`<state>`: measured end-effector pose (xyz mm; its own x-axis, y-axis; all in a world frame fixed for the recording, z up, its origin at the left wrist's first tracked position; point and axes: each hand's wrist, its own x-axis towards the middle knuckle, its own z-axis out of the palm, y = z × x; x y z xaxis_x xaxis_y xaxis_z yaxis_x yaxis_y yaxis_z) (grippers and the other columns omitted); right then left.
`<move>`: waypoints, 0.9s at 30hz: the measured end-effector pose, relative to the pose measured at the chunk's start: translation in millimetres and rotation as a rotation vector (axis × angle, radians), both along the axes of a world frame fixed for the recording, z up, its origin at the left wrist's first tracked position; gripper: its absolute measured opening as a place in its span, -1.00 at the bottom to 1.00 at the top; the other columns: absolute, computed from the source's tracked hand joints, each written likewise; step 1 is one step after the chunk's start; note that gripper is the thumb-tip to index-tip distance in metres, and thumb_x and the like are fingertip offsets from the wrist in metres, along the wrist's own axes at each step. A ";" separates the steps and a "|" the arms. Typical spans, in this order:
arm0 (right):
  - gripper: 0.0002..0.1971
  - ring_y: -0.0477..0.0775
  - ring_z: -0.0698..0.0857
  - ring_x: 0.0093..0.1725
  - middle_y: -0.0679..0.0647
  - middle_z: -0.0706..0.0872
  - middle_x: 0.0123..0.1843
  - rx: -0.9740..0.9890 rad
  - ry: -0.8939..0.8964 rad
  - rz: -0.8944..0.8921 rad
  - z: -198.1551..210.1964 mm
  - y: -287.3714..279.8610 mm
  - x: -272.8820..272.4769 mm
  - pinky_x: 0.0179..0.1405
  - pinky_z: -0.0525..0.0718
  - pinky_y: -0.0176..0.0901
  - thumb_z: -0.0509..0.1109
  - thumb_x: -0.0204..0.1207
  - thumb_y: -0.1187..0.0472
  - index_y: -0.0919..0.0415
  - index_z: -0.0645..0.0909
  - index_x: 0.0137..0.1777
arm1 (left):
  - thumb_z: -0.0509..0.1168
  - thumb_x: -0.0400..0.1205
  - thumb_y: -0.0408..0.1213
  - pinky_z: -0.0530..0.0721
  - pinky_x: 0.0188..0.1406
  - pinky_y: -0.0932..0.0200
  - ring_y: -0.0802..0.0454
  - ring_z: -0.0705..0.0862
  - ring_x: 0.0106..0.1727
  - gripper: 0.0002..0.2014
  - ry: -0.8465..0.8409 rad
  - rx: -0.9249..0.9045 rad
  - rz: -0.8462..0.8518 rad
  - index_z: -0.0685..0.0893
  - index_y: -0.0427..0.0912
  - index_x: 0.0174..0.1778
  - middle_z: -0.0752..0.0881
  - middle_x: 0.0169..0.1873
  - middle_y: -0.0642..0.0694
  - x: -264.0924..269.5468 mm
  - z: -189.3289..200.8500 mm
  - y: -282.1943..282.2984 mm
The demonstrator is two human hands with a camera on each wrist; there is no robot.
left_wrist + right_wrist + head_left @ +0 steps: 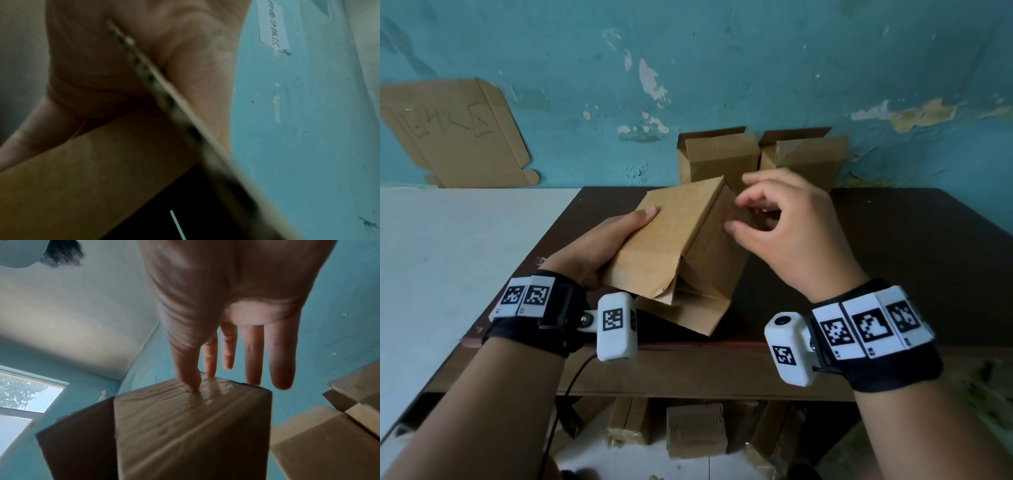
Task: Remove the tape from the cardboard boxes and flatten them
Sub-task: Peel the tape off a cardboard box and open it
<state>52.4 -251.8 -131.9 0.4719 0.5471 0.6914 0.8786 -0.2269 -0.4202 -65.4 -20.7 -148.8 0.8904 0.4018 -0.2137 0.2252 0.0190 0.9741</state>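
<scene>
A brown cardboard box [678,240] lies tilted over the dark table [911,246], its near flaps hanging open toward me. My left hand [613,240] grips it from the left, thumb on the top face; the left wrist view shows only my palm [123,65] against cardboard [82,178]. My right hand [743,212] is at the box's far end. In the right wrist view, clear tape [218,386] covers that end of the box [185,426]. My right hand [201,382] pinches at the tape there with thumb and forefinger, the other fingers spread straight.
Two open-topped boxes [719,154] [804,154] stand at the back against the teal wall. A flattened cardboard sheet [455,133] leans on the wall at left, above a white surface [465,257]. Several more boxes [695,431] sit under the table.
</scene>
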 end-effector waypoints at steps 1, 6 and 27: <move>-0.62 -0.05 0.73 0.25 -0.01 0.71 0.40 -0.019 0.024 0.002 0.1 0.3 -1.6 0.21 0.78 -0.04 0.48 0.43 -0.04 0.12 0.75 0.18 | 0.27 0.56 0.21 0.74 -0.40 0.13 0.00 0.80 -0.40 -0.50 -0.004 0.012 -0.002 0.72 -0.18 0.08 0.83 -0.34 -0.13 0.3 0.1 0.3; -0.73 0.02 0.78 -0.02 -0.07 0.76 0.06 -0.045 -0.010 -0.003 -3.6 1.5 -5.3 -0.10 0.81 0.08 0.49 0.46 0.02 0.10 0.66 0.10 | 0.31 0.53 0.20 0.76 -0.40 0.13 -0.02 0.82 -0.36 -0.49 -0.025 0.028 -0.002 0.72 -0.17 0.14 0.85 -0.29 -0.14 1.6 0.1 -1.0; -0.76 -0.15 0.63 -0.32 -0.07 0.67 -0.24 0.124 -0.131 -0.093 -11.3 3.4 1.0 -0.35 0.56 -0.47 0.40 0.49 0.58 0.22 0.69 -0.06 | 0.42 0.45 0.20 0.77 -0.29 0.08 -0.05 0.83 -0.26 -0.50 -0.042 0.048 -0.026 0.76 -0.13 0.11 0.85 -0.18 -0.17 3.7 0.0 -1.2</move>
<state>53.4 -248.3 -143.2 0.4175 0.4127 0.8095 0.9055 -0.2631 -0.3329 -61.7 -21.9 -148.8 0.9085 0.3871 -0.1573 0.1844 -0.0335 0.9823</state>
